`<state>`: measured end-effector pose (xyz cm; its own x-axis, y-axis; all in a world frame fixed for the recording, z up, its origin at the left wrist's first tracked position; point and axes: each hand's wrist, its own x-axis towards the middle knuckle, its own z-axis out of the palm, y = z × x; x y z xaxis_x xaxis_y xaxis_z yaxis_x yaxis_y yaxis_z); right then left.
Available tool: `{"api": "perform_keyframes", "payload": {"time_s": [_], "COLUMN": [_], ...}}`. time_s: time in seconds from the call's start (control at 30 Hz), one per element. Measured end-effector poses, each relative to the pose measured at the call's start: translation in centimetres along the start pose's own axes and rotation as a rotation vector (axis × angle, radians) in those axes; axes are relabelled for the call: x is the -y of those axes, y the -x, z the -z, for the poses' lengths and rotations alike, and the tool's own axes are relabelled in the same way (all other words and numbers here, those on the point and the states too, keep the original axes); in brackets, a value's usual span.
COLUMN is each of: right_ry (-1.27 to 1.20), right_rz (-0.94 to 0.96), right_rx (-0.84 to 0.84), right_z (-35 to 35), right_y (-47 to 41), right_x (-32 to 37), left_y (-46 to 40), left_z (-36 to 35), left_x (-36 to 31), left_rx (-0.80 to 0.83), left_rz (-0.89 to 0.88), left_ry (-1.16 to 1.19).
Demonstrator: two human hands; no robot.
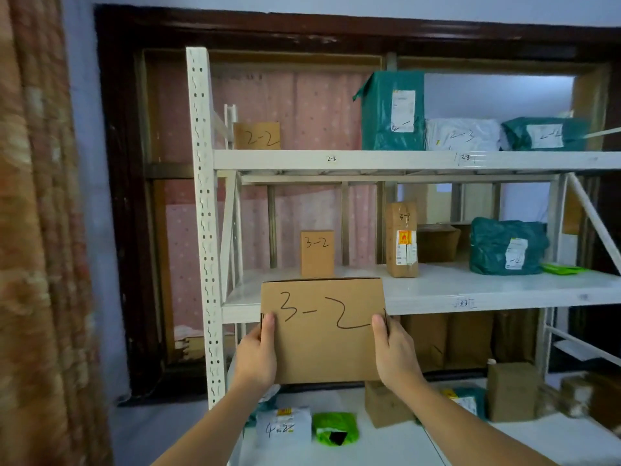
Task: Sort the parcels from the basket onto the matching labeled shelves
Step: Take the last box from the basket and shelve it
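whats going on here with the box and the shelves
A person holds a brown cardboard box marked 3-2 upright in both hands, left hand and right hand each with a grip on a side edge. It is raised in front of the white metal shelf rack, level with the middle shelf, not yet set down. A smaller brown box marked 3-2 already stands there, just behind.
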<state>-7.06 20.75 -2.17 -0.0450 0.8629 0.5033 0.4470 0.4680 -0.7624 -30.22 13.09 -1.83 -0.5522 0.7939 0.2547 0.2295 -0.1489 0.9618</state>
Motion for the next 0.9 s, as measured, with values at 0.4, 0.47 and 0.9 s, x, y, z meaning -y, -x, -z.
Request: {"api": "perform_keyframes", "payload": {"time_s": [0.4,0.47,0.9], "right_ry": [-0.017,-0.043,-0.125], "right_rz": [0.029,0.024,0.111], "right_rx": [0.029,0.044,0.066], "right_z": [-3.5,-4.7,-13.9], "right_y": [-4.7,-5.8,-16.5], "right_x": [-0.7,-0.5,2.4], "left_y": [-4.8,-6.0,-19.3], "left_z": [-0.1,0.2,3.8], "left_x": [0.7,0.5,0.0], "left_rx": [-0.085,-0.092,-0.042], "left_rz": [0.020,0.012,-0.043], "left_ry": [-0.043,-0.039,0.021]}}
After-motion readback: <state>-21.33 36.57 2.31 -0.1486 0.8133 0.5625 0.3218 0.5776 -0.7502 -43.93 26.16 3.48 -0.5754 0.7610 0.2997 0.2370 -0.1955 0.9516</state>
